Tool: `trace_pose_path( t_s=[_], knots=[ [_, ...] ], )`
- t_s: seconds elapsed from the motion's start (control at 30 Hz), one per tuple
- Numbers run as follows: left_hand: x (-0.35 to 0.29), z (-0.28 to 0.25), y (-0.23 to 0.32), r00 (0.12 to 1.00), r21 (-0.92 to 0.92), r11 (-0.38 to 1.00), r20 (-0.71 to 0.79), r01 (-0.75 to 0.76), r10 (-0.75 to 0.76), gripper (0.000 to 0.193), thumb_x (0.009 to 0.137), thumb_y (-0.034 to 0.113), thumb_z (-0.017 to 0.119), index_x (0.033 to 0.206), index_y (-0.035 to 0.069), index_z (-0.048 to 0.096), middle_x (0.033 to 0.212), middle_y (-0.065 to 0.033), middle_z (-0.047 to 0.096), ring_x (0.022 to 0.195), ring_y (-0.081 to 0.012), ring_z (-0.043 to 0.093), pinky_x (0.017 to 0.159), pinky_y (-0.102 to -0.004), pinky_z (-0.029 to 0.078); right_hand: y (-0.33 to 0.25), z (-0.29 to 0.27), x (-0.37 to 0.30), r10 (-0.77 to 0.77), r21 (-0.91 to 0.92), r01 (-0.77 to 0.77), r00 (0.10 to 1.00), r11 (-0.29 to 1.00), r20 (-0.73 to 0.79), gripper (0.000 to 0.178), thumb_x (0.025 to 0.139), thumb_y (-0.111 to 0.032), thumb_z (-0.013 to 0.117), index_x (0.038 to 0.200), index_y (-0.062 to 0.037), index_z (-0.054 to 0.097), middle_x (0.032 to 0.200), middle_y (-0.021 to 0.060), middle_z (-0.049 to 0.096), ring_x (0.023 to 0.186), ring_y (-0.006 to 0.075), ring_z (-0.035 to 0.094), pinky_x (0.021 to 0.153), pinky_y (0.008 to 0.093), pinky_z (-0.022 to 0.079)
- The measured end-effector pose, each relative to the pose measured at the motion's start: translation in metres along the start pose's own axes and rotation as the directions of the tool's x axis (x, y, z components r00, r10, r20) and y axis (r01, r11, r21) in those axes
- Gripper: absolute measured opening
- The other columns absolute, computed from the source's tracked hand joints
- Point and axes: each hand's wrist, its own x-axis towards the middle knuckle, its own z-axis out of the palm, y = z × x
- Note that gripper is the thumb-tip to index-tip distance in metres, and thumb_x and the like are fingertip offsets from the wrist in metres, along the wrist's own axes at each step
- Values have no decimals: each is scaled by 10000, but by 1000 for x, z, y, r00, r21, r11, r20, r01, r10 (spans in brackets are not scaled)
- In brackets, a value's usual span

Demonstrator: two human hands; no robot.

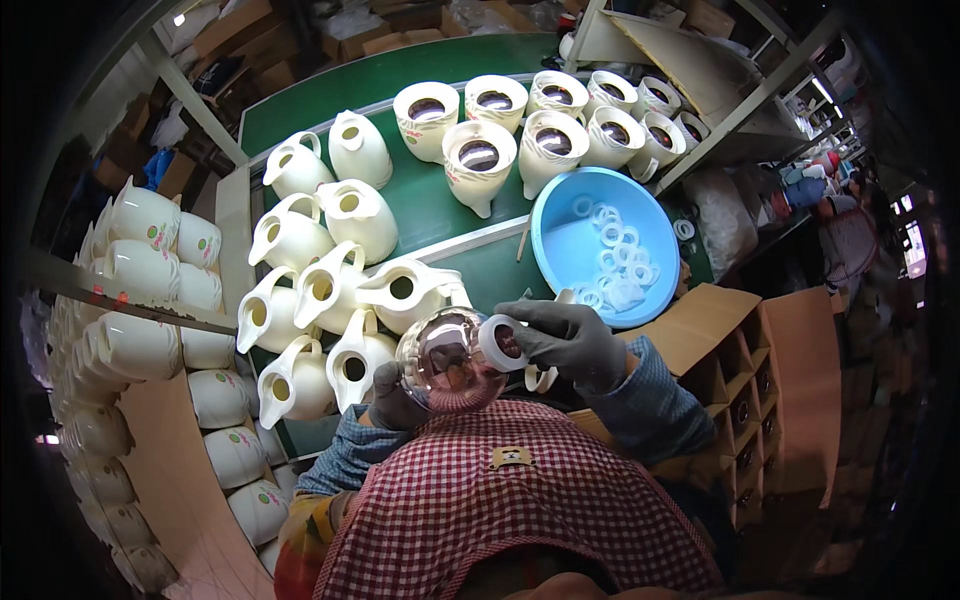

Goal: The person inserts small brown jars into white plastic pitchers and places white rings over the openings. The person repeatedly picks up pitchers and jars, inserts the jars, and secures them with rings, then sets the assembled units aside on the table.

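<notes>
Silvered flask (438, 362) mid-view. R hand (572, 342): fingers clamped on wht ring (488, 346), flask's 2 o'clock. L hand (396, 402) at its 8, fingers mostly hidden, can't tell. Blue basin (562, 255), 2 o'clock, w/ loose rings (626, 292). Wht vessels (143, 222), 10 o'clock: pink/grn print, illegible.

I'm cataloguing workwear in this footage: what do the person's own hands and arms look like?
The left hand and right hand wear dark grey gloves. Both forearms have blue checked sleeves, and multicoloured fabric, partly yellow and red, shows further up the left arm.
</notes>
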Motion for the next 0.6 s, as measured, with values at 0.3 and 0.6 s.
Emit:
trace_pose_path(
  t_s=[0.3,0.6],
  knots=[
    [0,9,-12,999,-147,989,-15,-33,31,850,928,531,613,1560,47,315,1559,-205,419,1422,-364,445,1192,-542,375,13,8,2,-531,-625,526,823,577,202,927,807,-420,848,1529,-41,406,1487,291,461,1363,461,492,1099,498,454],
    [-19,11,4,981,-73,992,-170,-103,89,865,912,538,637,1549,36,336,1543,-198,448,1396,-352,480,1187,-512,393,6,25,31,-526,-713,563,790,417,316,672,919,-245,713,1487,2,452,1446,297,498,1328,461,524,1132,534,407]
  ],
)
